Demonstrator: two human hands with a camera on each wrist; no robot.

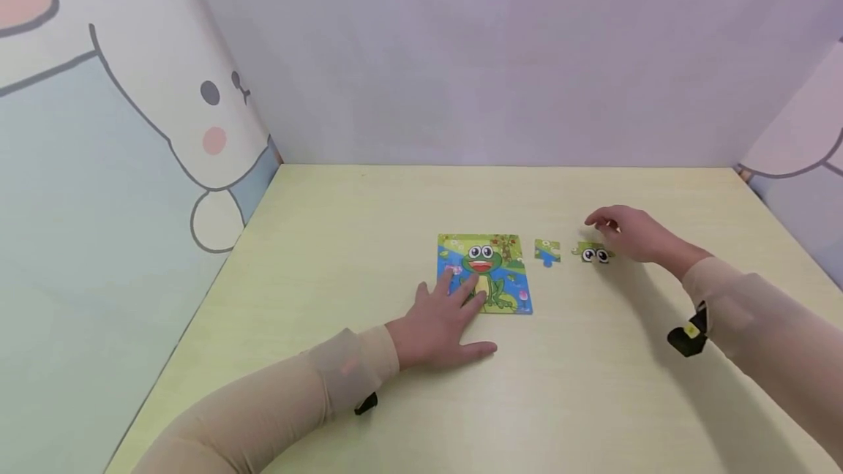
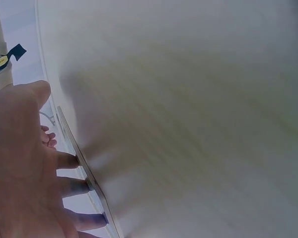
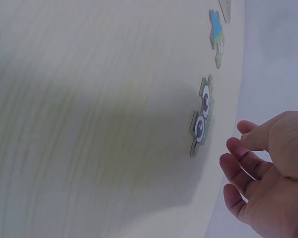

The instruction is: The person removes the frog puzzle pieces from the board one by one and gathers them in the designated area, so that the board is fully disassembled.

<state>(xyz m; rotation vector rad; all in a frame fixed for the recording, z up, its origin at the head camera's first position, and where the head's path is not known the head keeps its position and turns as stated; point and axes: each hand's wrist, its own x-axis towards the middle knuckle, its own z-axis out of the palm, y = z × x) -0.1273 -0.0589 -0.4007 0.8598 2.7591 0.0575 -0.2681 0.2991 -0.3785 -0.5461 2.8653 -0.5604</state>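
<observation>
A square frog picture board [image 1: 510,265] lies flat on the table. My left hand [image 1: 444,324] rests with spread, straight fingers on its lower left part; the left wrist view shows several fingertips touching the board's edge side [image 2: 95,182]. To the right of the board is a loose jigsaw piece with a blue tab [image 1: 547,251]. Farther right lies a green jigsaw piece with two cartoon eyes [image 1: 596,253]. Just beyond that piece's right end hovers my right hand [image 1: 635,234], fingers loosely bent and holding nothing. In the right wrist view, a gap separates the hand [image 3: 273,173] from the eyes piece [image 3: 202,119].
The pale wooden table [image 1: 316,254] reaches back to a plain light wall [image 1: 461,57]. Panels with cartoon animals [image 1: 217,123] stand at the left and right sides. A black strap [image 1: 688,339] hangs under the right sleeve.
</observation>
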